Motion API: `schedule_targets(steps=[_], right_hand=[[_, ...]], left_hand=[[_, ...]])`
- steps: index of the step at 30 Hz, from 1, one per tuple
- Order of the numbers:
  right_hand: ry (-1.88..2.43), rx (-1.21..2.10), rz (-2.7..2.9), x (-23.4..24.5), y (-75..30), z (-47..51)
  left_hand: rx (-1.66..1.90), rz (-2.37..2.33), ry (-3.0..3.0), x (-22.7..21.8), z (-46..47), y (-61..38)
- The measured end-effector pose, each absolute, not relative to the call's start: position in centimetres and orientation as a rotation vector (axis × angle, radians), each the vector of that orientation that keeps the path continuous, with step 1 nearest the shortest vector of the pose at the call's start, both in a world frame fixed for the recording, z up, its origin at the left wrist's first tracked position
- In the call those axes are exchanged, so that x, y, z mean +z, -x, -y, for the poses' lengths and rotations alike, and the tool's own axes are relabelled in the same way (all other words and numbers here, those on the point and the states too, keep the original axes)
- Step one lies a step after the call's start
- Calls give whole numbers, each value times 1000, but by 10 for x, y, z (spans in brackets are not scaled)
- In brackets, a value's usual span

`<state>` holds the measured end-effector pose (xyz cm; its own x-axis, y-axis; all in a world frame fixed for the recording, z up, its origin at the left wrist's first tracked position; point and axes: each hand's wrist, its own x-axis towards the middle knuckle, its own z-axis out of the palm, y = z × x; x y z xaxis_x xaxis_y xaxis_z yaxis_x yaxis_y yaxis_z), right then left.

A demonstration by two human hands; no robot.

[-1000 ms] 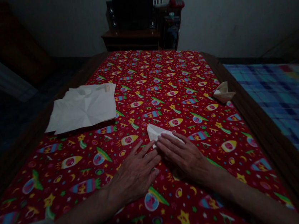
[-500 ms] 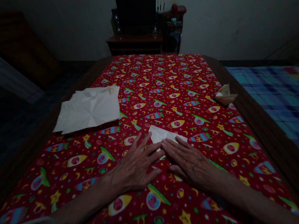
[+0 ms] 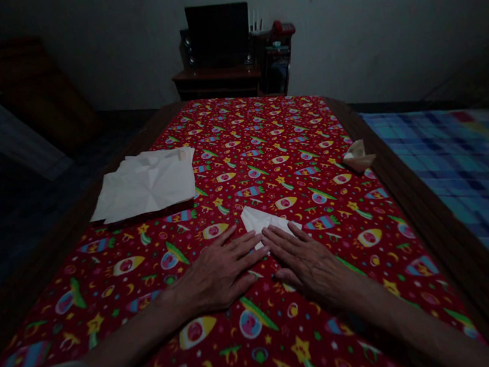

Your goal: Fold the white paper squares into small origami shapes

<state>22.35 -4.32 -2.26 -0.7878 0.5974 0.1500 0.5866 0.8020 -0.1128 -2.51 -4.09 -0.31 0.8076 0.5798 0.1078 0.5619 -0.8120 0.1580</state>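
From remote, I saw the folded paper (image 3: pixel 261 219): white, creased, approx. triangular, near part hidden. It lay on the red cloth (image 3: pixel 334 350), long axis from far left to near right, narrow corner twd. right. L hand (image 3: pixel 222 273) had fingers slightly apart, R hand (image 3: pixel 313 265) mostly together, both on paper.

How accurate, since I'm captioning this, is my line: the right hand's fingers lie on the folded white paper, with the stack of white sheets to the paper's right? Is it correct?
The side is wrong: in the head view, the stack of white sheets lies to the left of the folded white paper. The right hand does have its fingers on the paper.
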Motion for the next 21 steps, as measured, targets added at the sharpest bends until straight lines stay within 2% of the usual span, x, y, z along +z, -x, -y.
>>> schedule_targets(steps=[21], right_hand=[[1191,-73,2652,-16,-256,60]], left_hand=[[340,-888,-2855,-5,41,23]])
